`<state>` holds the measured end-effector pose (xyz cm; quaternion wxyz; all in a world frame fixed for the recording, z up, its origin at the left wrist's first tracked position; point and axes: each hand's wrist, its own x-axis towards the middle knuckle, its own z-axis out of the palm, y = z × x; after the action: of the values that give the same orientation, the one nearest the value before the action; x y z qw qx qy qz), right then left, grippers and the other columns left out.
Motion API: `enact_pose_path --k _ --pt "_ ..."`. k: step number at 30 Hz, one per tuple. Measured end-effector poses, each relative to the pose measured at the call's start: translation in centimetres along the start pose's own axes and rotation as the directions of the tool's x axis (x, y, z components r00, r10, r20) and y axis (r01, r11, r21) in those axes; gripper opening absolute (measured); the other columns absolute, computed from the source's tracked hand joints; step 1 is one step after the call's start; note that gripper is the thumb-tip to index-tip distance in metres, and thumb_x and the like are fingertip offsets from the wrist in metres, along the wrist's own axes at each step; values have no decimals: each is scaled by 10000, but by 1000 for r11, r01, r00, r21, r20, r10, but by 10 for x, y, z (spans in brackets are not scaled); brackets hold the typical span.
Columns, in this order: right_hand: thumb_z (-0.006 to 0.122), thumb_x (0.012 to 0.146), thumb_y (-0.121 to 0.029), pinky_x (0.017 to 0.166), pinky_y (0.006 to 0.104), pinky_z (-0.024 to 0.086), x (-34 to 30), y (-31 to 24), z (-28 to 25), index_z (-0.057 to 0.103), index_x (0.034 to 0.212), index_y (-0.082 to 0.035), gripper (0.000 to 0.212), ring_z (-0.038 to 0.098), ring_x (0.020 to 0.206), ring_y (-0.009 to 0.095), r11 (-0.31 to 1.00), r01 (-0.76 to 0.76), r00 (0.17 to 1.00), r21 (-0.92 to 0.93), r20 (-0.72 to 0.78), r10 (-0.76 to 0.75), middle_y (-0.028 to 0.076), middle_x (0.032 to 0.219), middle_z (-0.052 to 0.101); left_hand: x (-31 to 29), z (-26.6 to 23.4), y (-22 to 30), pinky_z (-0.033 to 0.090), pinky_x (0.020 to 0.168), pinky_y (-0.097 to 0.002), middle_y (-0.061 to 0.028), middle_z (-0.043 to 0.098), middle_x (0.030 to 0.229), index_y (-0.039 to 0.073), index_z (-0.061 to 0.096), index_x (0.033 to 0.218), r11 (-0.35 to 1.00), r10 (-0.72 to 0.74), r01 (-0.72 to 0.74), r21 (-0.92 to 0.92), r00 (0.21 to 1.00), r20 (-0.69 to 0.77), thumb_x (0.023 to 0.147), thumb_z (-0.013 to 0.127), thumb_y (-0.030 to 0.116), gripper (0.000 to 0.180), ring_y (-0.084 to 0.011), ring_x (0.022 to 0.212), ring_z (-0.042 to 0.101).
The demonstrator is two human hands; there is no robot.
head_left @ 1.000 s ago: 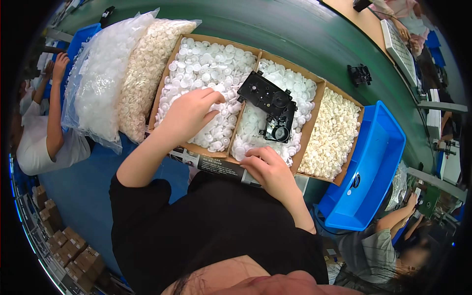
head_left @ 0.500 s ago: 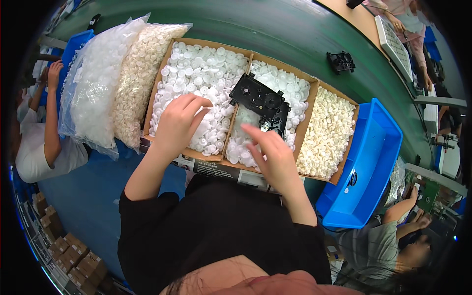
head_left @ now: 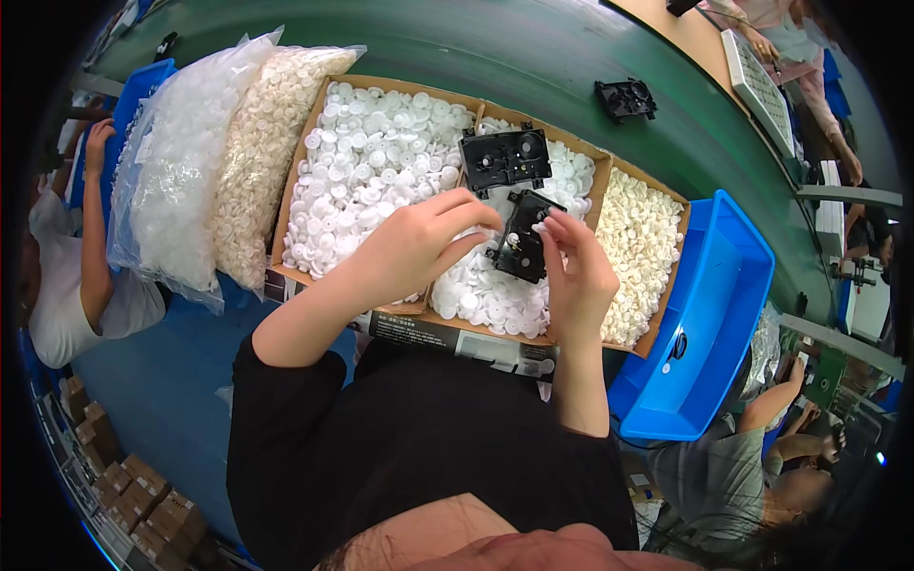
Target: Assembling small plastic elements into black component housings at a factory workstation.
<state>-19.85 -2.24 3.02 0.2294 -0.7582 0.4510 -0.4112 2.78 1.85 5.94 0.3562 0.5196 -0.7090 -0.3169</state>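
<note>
Two black plastic housings lie over the middle compartment of white plastic gears (head_left: 486, 295). The farther housing (head_left: 505, 158) sits squarer to me; the nearer housing (head_left: 522, 249) is tilted, with a small white part on it. My left hand (head_left: 424, 243) reaches in from its left side, thumb and forefinger curved and slightly apart, with nothing visible between them. At the housing's right edge is my right hand (head_left: 583, 276), its fingertips pinched together. A tiny white spot shows at those tips, too small to name.
Larger white gears (head_left: 371, 152) fill the left compartment, cream parts (head_left: 643, 247) the right one. Bulging plastic bags (head_left: 190, 171) stand at left, a blue bin (head_left: 709, 324) at right. Another black housing (head_left: 625, 99) rests on the green surface. Other people work at both sides.
Both housings have shifted and turned and now lie apart one behind the other. My left hand has moved right and my right hand has come to the nearer housing's right edge. The far housing slid left.
</note>
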Motion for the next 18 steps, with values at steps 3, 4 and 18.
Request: enact_pose_path --k 3,4,18 --pt "762 892 45 748 349 600 -3 -2 -2 747 1084 -38 209 758 860 260 996 49 998 -71 29 -47 125 1009 760 8 2 -1 590 738 -381 -87 678 1050 54 687 1117 997 76 -77 -31 997 -34 964 699 76 155 -291 879 713" --pt "769 882 45 750 350 600 -4 -2 -2 753 1060 -41 199 756 869 264 994 74 996 -83 45 -71 120 1017 759 8 3 -1 590 738 -381 -87 678 1050 54 687 1117 996 77 -78 -31 996 -34 964 699 76 155 -291 879 713" --pt "795 841 47 812 354 603 -11 6 2 765 1063 -52 245 738 971 270 998 67 991 -7 113 -65 108 1053 732 7 9 -10 593 749 -379 -73 685 1055 62 692 1109 998 51 -52 -45 999 -14 947 709 66 163 -283 889 716"
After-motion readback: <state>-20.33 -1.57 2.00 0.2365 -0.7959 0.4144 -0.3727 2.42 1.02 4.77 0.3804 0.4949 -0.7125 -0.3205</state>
